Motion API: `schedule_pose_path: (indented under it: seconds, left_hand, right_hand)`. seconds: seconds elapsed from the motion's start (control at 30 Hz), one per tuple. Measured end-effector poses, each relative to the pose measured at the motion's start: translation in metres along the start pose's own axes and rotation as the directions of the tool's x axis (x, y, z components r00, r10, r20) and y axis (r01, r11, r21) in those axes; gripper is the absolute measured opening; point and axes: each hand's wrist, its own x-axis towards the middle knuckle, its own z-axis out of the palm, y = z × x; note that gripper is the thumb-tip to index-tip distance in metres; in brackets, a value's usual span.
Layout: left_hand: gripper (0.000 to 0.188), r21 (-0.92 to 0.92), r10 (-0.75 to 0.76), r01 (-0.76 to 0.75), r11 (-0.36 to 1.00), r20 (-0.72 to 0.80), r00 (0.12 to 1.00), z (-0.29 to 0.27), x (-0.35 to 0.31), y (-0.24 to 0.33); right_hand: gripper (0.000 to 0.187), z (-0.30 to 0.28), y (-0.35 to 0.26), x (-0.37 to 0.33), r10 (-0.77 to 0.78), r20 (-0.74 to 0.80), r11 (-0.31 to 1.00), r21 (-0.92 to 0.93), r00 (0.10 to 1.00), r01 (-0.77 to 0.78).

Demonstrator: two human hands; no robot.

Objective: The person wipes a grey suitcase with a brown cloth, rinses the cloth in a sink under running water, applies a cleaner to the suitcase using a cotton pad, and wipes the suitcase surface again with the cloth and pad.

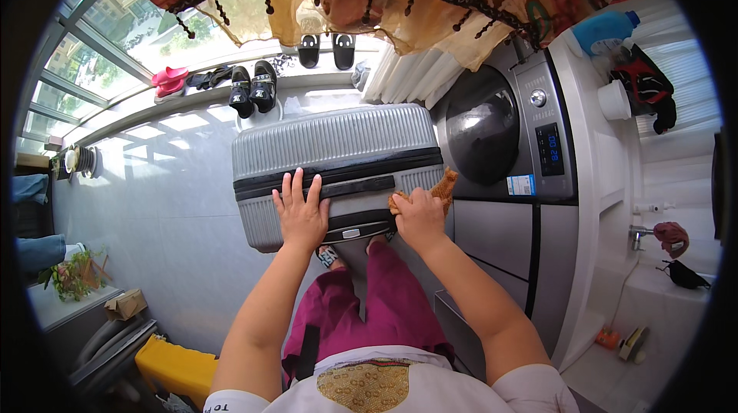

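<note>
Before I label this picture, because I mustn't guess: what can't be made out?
Silver ribbed hard-shell suitcase: contents hidden by its closed shell, head view.
Crumpled orange-brown cloth: partly hidden under the right hand, head view.
Glossy dark round appliance door: interior hidden by dark reflective glass, head view.
White printed T-shirt: cut off by the lower edge, head view.

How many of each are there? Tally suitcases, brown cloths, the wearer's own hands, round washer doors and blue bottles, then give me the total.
Suitcase: 1
Brown cloth: 1
Hands: 2 (left hand, right hand)
Round washer door: 1
Blue bottle: 1
Total: 6
</note>
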Motion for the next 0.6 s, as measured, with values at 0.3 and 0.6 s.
schedule_pose_path:
  seconds: [0.3, 0.6]
  left_hand:
    - [0.05, 0.007, 0.021, -0.021, 1.0, -0.034, 0.999, 0.0, 0.0, 0.0]
    - [0.048, 0.019, 0.013, -0.012, 1.0, -0.033, 0.999, -0.001, 0.0, -0.001]
  right_hand:
    - [0.019, 0.013, -0.002, 0.011, 0.008, -0.168, 1.0, 0.008, 0.986, -0.006]
    - [0.011, 0.009, -0.002, 0.007, -0.049, -0.167, 0.995, -0.094, 0.985, 0.033]
